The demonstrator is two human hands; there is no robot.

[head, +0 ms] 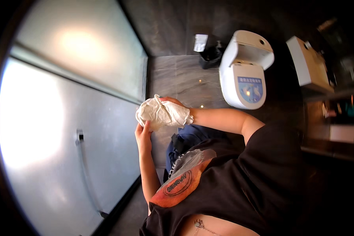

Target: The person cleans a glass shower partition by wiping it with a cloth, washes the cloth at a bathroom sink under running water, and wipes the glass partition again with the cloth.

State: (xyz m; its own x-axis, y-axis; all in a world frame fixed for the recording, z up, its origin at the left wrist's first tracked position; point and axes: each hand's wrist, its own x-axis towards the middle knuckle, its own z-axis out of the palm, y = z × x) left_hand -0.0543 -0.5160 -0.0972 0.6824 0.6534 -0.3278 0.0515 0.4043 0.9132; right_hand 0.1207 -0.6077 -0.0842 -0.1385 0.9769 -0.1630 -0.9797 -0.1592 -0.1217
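Observation:
A crumpled white cloth (pixel 162 113), which may be a thick paper towel, is bunched between my two hands in front of my torso. My left hand (pixel 144 137) pinches its lower left edge, thumb on top. My right hand (pixel 173 101) grips it from the far side; the cloth covers most of the palm and reaches to the wrist. Fingers with a dark-painted nail show along its upper edge. The fingers beneath are hidden.
On my left stands a frosted glass shower partition (pixel 112 141) with a handle (pixel 80 136). Ahead are a white toilet (pixel 227 85) with a printed sticker on its lid, a black-lined bin (pixel 209 59) and a white packet (pixel 200 42). A washbasin (pixel 302 63) and a shelf (pixel 315 126) are at right.

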